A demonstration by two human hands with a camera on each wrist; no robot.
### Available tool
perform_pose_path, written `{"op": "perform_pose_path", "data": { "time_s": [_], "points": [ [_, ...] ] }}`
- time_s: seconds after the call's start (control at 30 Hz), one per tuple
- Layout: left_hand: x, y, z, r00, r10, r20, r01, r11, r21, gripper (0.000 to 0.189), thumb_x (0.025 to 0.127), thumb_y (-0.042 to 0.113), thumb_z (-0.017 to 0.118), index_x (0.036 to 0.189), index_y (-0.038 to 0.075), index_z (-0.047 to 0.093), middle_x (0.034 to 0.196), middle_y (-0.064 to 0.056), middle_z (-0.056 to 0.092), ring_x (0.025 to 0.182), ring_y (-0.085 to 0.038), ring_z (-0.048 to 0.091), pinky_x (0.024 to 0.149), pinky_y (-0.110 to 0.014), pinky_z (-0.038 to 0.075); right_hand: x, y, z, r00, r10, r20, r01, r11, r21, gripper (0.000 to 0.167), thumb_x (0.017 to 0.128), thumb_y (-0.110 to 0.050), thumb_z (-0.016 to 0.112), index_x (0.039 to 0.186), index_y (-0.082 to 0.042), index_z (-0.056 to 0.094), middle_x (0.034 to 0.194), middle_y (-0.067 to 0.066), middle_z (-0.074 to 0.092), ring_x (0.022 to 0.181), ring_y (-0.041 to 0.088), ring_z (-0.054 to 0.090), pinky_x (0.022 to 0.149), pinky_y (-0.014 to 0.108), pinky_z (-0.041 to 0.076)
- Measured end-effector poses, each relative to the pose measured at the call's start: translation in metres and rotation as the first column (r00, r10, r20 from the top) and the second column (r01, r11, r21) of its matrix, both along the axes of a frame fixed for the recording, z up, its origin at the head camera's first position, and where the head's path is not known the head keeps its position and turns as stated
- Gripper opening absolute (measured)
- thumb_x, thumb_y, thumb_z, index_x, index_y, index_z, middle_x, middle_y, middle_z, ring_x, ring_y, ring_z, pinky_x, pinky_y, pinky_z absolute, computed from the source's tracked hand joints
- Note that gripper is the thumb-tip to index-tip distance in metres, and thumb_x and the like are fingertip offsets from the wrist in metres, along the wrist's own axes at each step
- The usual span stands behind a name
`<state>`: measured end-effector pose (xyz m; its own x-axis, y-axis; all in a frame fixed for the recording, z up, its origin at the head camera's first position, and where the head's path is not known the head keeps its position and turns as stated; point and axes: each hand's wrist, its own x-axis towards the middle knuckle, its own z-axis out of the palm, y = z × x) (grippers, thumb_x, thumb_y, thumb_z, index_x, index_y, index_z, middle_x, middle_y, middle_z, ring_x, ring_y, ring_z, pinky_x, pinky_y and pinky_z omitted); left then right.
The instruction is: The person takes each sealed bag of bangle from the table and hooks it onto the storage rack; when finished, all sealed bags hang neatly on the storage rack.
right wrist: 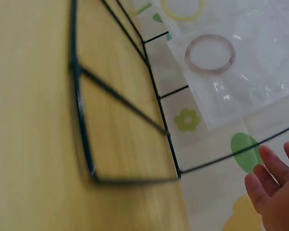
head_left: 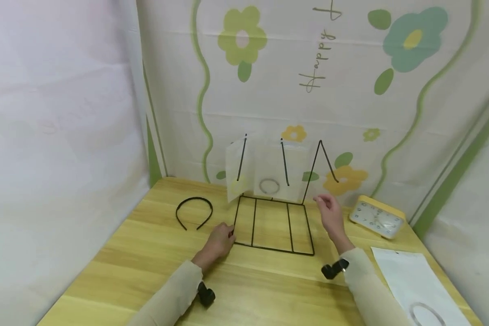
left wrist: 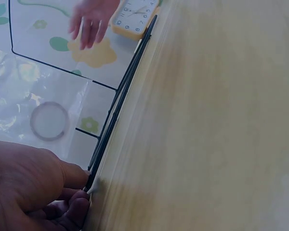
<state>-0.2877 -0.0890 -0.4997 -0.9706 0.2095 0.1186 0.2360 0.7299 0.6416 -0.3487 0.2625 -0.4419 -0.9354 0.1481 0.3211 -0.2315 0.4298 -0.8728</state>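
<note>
A black wire display rack stands on the wooden table, its hooks rising at the back. My left hand pinches the rack's base wire at the left side; thumb and curled fingers show on it in the left wrist view. Two clear plastic bags hang from the hooks, one with a pale ring-shaped band, the other with a yellow band. My right hand is raised beside the rack's right upright. Its fingers are loosely extended and hold nothing.
A black headband lies left of the rack. At the back right leans a yellow-framed clock. Another bag with a ring-shaped band lies at the table's right edge. A flower-printed cloth hangs behind.
</note>
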Motion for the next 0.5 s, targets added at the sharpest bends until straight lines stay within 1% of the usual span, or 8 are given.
{"op": "perform_pose_path", "data": {
  "time_s": [0.07, 0.13, 0.23, 0.33, 0.43, 0.5],
  "points": [
    [0.000, -0.001, 0.001, 1.000, 0.012, -0.004, -0.012, 1.000, 0.003, 0.043, 0.096, 0.009, 0.061, 0.133, -0.010, 0.052, 0.111, -0.020, 0.058, 0.071, -0.016, 0.047, 0.057, -0.023, 0.042, 0.011, 0.011, -0.004, 1.000, -0.014, -0.008, 0.014, 0.997, 0.076, 0.043, 0.103, -0.036, 0.048, 0.130, -0.002, 0.052, 0.128, 0.015, 0.059, 0.120, 0.027, 0.053, 0.093, 0.030, 0.045],
    [0.000, -0.002, 0.002, 1.000, 0.018, -0.011, -0.018, 1.000, 0.010, 0.043, 0.095, 0.008, 0.061, 0.133, -0.010, 0.052, 0.113, -0.021, 0.058, 0.070, -0.017, 0.047, 0.056, -0.023, 0.042, 0.022, 0.024, -0.006, 0.999, -0.031, -0.033, 0.036, 0.987, 0.159, 0.038, 0.103, -0.030, 0.050, 0.128, -0.001, 0.053, 0.124, 0.016, 0.061, 0.118, 0.029, 0.055, 0.093, 0.033, 0.047],
    [0.000, -0.001, 0.004, 1.000, 0.014, -0.018, -0.013, 1.000, 0.022, 0.042, 0.095, 0.007, 0.061, 0.132, -0.011, 0.053, 0.113, -0.022, 0.058, 0.069, -0.017, 0.047, 0.055, -0.024, 0.042, 0.038, 0.049, -0.009, 0.995, -0.074, -0.071, 0.091, 0.954, 0.285, 0.030, 0.101, -0.021, 0.054, 0.123, 0.000, 0.055, 0.120, 0.018, 0.062, 0.112, 0.035, 0.060, 0.090, 0.038, 0.051],
    [0.000, 0.000, 0.002, 1.000, -0.001, -0.027, 0.002, 1.000, 0.018, 0.041, 0.096, 0.008, 0.060, 0.132, -0.011, 0.053, 0.111, -0.021, 0.059, 0.070, -0.016, 0.046, 0.055, -0.023, 0.041, 0.056, 0.081, -0.012, 0.990, -0.122, -0.068, 0.139, 0.905, 0.402, 0.029, 0.100, -0.018, 0.054, 0.122, 0.002, 0.055, 0.120, 0.023, 0.061, 0.106, 0.041, 0.061, 0.087, 0.048, 0.050],
    [0.001, 0.001, 0.000, 1.000, -0.006, -0.029, 0.007, 1.000, 0.016, 0.041, 0.096, 0.008, 0.060, 0.131, -0.011, 0.053, 0.108, -0.020, 0.059, 0.069, -0.016, 0.046, 0.055, -0.023, 0.040, 0.075, 0.119, -0.012, 0.983, -0.184, 0.011, 0.153, 0.849, 0.506, 0.035, 0.099, -0.019, 0.054, 0.124, 0.005, 0.052, 0.125, 0.031, 0.056, 0.108, 0.049, 0.055, 0.087, 0.057, 0.045],
    [0.001, 0.002, -0.001, 1.000, -0.002, -0.025, 0.002, 1.000, 0.012, 0.042, 0.096, 0.009, 0.061, 0.132, -0.011, 0.053, 0.108, -0.019, 0.059, 0.068, -0.016, 0.046, 0.054, -0.023, 0.040, 0.087, 0.147, -0.014, 0.966, -0.246, 0.084, 0.154, 0.801, 0.579, 0.042, 0.099, -0.025, 0.052, 0.127, 0.006, 0.051, 0.128, 0.035, 0.052, 0.109, 0.053, 0.052, 0.083, 0.060, 0.044]
  ]
}}
